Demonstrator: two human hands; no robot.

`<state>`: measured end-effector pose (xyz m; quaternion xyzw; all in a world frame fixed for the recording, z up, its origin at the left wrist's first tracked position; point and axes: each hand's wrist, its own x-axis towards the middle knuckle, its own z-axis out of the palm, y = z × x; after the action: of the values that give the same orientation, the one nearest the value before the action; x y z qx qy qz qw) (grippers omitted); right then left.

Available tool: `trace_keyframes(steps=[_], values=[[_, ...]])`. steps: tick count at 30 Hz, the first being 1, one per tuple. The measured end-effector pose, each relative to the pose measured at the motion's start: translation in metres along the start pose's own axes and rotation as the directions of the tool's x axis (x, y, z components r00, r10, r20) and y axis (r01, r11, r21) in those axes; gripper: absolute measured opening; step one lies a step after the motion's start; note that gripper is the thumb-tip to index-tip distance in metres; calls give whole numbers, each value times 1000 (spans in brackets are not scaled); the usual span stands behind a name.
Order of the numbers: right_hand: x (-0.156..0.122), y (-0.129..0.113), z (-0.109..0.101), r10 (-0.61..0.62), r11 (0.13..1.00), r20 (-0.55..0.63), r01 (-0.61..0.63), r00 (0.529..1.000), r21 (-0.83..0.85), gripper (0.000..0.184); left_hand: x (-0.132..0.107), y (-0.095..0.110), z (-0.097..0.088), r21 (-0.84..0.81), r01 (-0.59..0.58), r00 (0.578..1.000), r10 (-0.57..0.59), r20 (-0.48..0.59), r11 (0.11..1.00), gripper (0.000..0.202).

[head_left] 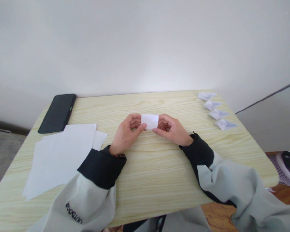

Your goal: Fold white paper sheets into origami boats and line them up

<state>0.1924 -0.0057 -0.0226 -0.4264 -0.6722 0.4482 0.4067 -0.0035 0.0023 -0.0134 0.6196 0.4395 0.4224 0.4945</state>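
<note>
Between my two hands, a small folded piece of white paper [150, 121] is held up over the middle of the table. My left hand [128, 132] pinches its left side, thumb in front and fingers behind. On the right side, my right hand [172, 130] grips the paper the same way, the thumb at its lower corner. The paper looks like a flat rectangle facing me; its back is hidden by the front layer and my fingers.
Several folded paper boats [217, 114] stand in a row at the table's right. Loose white sheets [62, 158] lie at the left, beside a dark phone [58, 112]. The wooden table [149, 180] meets a white wall [145, 45]. A pinkish basket [284, 169] stands on the floor at right.
</note>
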Motion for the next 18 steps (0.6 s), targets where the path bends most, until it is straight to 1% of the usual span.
trace_keyframes(steps=[3, 7, 9, 12, 15, 18], values=[[0, -1, 0, -9, 997, 2, 9, 1000, -82, 26, 0, 0, -1, 31, 12, 1000, -12, 14, 999, 25], [0, 5, 2, -5, 998, -71, 1, 997, -57, 29, -1, 2, -2, 110, 2, 999, -6, 33, 994, 27], [0, 8, 2, 1, 1000, -78, -3, 997, -31, 30, -1, 3, -2, 118, -8, 999, 2, 53, 993, 28], [0, 7, 3, -13, 999, -81, 10, 997, -32, 30, -3, 4, -2, 155, -32, 998, 24, 56, 987, 22], [-1, 2, 3, -44, 994, -73, 37, 996, -102, 31, -3, 5, -3, 282, -67, 998, 66, 14, 957, 17], [-2, -1, 2, -76, 983, -58, 66, 995, -171, 33, -4, 6, -4, 391, -107, 994, 111, 11, 914, 18]])
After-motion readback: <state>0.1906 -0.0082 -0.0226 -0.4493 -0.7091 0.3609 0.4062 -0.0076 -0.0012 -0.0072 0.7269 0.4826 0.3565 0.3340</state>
